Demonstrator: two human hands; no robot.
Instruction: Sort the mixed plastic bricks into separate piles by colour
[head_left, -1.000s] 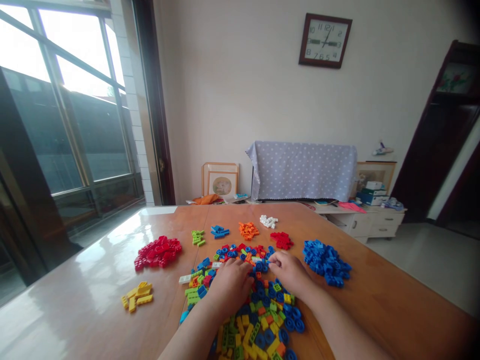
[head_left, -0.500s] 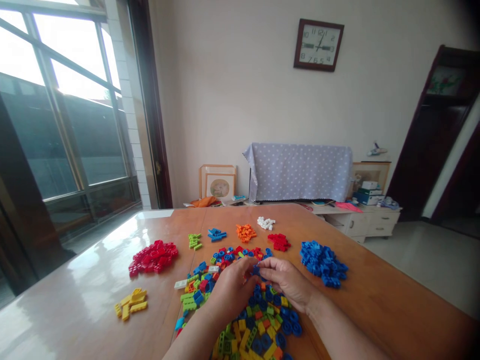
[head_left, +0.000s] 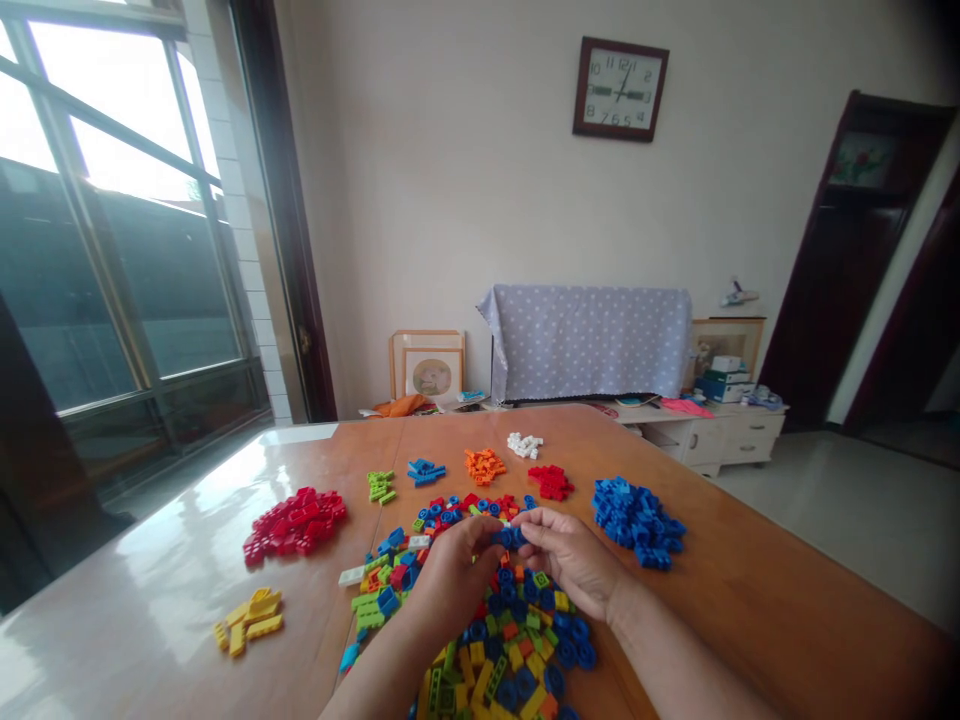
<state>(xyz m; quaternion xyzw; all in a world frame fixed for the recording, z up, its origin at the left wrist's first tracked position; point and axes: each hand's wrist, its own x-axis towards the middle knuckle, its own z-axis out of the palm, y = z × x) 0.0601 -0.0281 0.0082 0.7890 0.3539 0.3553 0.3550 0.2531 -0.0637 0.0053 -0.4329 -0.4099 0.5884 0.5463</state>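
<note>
Both my hands are raised a little above a mixed pile of coloured building bricks (head_left: 510,640) on a wooden table (head_left: 787,610). My left hand (head_left: 454,575) and my right hand (head_left: 570,555) pinch a small blue piece (head_left: 510,537) between their fingertips. Sorted heaps lie around: red bricks (head_left: 292,520) at the left, yellow bricks (head_left: 247,620) near left, blue bricks (head_left: 634,508) at the right.
Small heaps of green (head_left: 380,485), blue (head_left: 424,470), orange (head_left: 484,464), white (head_left: 524,443) and red (head_left: 550,481) bricks line the far side. Behind the table stand a cloth-covered object (head_left: 589,340), a low white cabinet (head_left: 720,435) and a large window (head_left: 112,250).
My hands have risen off the mixed pile and come together, now pinching a blue piece between them. The camera has shifted slightly.
</note>
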